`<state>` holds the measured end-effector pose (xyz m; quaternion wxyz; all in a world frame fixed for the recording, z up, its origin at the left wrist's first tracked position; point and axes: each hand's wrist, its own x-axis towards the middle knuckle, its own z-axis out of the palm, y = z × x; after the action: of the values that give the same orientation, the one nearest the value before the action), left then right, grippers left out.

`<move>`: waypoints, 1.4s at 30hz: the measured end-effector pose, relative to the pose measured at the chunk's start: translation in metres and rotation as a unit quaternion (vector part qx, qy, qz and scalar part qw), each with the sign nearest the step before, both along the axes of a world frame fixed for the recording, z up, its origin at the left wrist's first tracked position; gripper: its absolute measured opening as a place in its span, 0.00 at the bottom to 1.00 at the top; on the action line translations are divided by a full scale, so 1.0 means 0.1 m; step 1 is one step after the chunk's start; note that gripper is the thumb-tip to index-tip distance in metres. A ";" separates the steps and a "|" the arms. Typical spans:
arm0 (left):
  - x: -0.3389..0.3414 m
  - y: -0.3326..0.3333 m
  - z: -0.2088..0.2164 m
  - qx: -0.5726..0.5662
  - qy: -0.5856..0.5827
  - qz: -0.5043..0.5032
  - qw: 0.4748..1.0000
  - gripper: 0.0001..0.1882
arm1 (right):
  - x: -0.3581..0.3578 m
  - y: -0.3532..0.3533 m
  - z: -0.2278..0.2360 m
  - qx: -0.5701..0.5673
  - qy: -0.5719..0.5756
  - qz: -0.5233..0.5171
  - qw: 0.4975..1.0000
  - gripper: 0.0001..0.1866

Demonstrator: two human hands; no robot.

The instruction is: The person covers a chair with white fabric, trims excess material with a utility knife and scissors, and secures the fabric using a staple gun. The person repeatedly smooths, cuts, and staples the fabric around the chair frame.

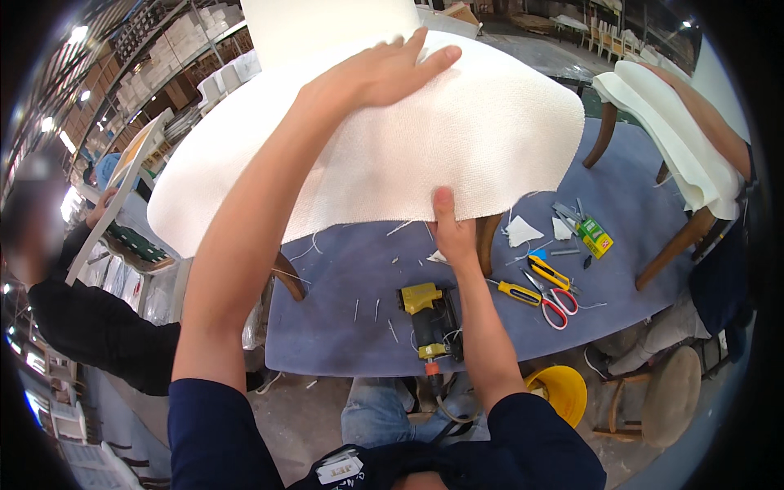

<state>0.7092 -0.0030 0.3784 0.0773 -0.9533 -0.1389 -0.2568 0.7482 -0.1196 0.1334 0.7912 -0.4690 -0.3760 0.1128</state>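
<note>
A sheet of white woven fabric (pixel 498 122) is draped over the seat of a chair; two of its brown wooden legs (pixel 289 278) show below the hem. Across the top of the cloth, near the pale chair back (pixel 327 28), my left hand (pixel 390 75) lies flat with its fingers spread. My right hand (pixel 454 233) grips the near edge of the fabric, thumb on top and fingers hidden underneath. On the tabletop below rests a yellow and black staple gun (pixel 422 299) with a hose. Loose threads hang from the hem.
Right of my right arm lie red-handled scissors (pixel 560 307), a yellow utility knife (pixel 549 270), a yellow screwdriver (pixel 518 292), fabric scraps (pixel 523 232) and a green-yellow box (pixel 594 237). Another fabric-covered chair (pixel 665 126) with a person's arm stands right. A yellow bucket (pixel 565 392) is below; a co-worker (pixel 98 327) is left.
</note>
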 end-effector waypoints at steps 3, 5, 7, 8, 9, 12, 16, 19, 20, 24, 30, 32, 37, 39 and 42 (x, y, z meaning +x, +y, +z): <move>-0.12 -0.12 -0.04 0.045 0.012 -0.017 0.999 0.50 | -0.08 0.13 -0.10 0.045 0.012 0.001 0.999 0.26; -0.20 -0.24 -0.13 0.099 -0.009 0.010 0.995 0.49 | -0.05 0.26 -0.17 0.074 0.018 0.031 0.997 0.25; -0.24 -0.28 -0.33 0.212 -0.065 -0.005 0.975 0.47 | -0.02 0.10 -0.18 0.022 0.046 0.091 0.995 0.25; -0.27 -0.31 -0.41 0.235 -0.077 -0.009 0.969 0.48 | -0.04 0.05 -0.16 0.016 0.055 0.097 0.994 0.26; -0.31 -0.34 -0.46 0.258 -0.088 -0.012 0.962 0.49 | -0.06 0.02 -0.13 0.010 0.064 0.104 0.993 0.26; -0.46 -0.33 -0.43 0.271 -0.051 -0.055 0.960 0.56 | -0.13 0.00 -0.09 0.033 0.097 0.090 0.991 0.26; -0.56 -0.39 -0.40 0.295 0.017 -0.014 0.955 0.63 | -0.09 0.07 -0.10 0.044 0.070 0.092 0.992 0.26; -0.43 -0.54 -0.52 0.320 0.016 0.052 0.946 0.64 | 0.20 0.20 -0.21 0.034 0.020 0.181 0.983 0.26; -0.45 -0.60 -0.56 0.330 0.014 0.070 0.941 0.64 | 0.26 0.25 -0.24 -0.018 0.026 0.155 0.987 0.25; -0.51 -0.59 -0.66 0.331 -0.007 0.088 0.939 0.64 | 0.10 -0.08 0.03 -0.094 -0.013 0.223 0.970 0.21; -0.49 -0.54 -0.71 0.348 -0.059 0.066 0.933 0.64 | -0.78 -0.79 -1.30 -0.510 -0.376 -0.041 0.773 0.36; -0.51 -0.53 -0.72 0.350 -0.054 0.077 0.932 0.64 | -0.92 -0.77 -1.44 -0.510 -0.390 -0.068 0.763 0.42; -0.56 -0.50 -0.71 0.357 -0.040 0.094 0.928 0.63 | -1.01 -0.62 -1.11 -0.576 -0.356 -0.016 0.735 0.52; -0.55 -0.51 -0.71 0.352 -0.035 0.093 0.931 0.63 | -1.04 -0.63 -1.11 -0.551 -0.350 -0.001 0.757 0.53; -0.46 -0.62 -0.66 0.350 -0.047 0.074 0.933 0.63 | -0.63 -0.71 -1.62 -0.384 -0.398 -0.080 0.829 0.52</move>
<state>0.6631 -0.0655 0.3122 0.4182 -0.8398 -0.1143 -0.3268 0.6854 -0.1909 -0.0284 0.3353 -0.7673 -0.5464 -0.0121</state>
